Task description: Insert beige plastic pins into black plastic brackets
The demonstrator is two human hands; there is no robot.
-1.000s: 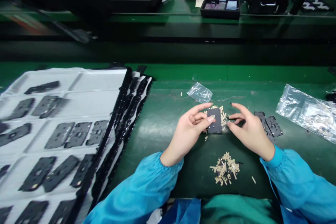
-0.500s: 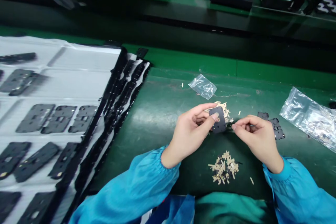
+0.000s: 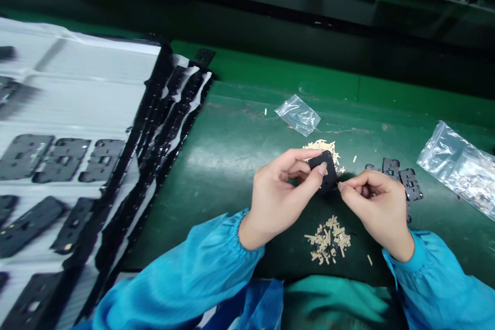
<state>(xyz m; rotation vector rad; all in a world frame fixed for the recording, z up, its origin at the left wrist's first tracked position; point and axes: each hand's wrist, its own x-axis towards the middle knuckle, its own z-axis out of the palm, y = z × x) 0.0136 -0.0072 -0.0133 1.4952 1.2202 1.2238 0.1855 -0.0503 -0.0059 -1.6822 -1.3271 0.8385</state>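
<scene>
From the head camera, the left hand (image 3: 280, 191) holds a small dark plate (image 3: 327, 170) just above the green tabletop (image 3: 216, 191), its fingers curled behind and its thumb (image 3: 322, 167) pressed on the face. The right hand (image 3: 375, 206) sits just beside the plate, its fingers (image 3: 342, 185) pinched together, though whether they hold some tiny piece cannot be told. The plate looks light and stiff, so its rim seems the best place to grip. A pile of beige strips (image 3: 328, 240) lies below the hands, and more dark plates (image 3: 402, 178) lie to the right.
</scene>
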